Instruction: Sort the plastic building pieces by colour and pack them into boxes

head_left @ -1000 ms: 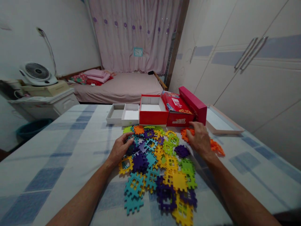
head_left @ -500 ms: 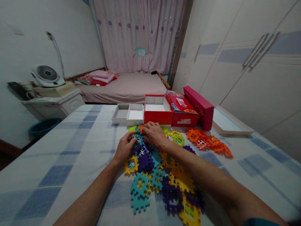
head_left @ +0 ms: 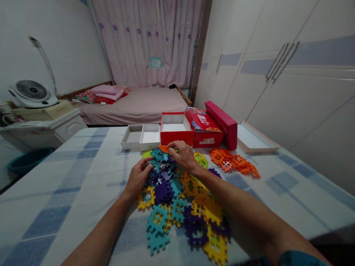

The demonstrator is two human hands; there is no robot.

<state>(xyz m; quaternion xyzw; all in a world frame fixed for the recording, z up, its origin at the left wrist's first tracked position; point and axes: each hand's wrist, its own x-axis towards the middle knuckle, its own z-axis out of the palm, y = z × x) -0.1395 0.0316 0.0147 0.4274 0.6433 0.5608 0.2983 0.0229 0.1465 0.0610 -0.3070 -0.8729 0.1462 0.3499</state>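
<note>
A pile of notched plastic building tiles (head_left: 163, 191) in turquoise, purple, yellow and green lies on the table in front of me. At its far end my right hand (head_left: 183, 156) pinches an orange building tile (head_left: 164, 148) between thumb and fingers. My left hand (head_left: 138, 174) rests against the pile's left edge, thumb and fingers apart, fingertips touching the turquoise tiles (head_left: 158, 155). Right of the pile, a separate group of orange tiles (head_left: 234, 162) overlaps in a row. Part of the pile is hidden beneath my right forearm.
Behind the pile stand two joined white trays (head_left: 132, 137), an open red box (head_left: 176, 138), a printed red box (head_left: 206, 127) and a long dark-pink box (head_left: 222, 123). A shallow lid (head_left: 257, 138) lies farther right. A checked cloth (head_left: 91, 177) covers the table.
My right hand has lifted slightly and now shows the orange tile in its fingertips. The left hand keeps its place at the pile. The whole view has shifted, moving things leftward.
</note>
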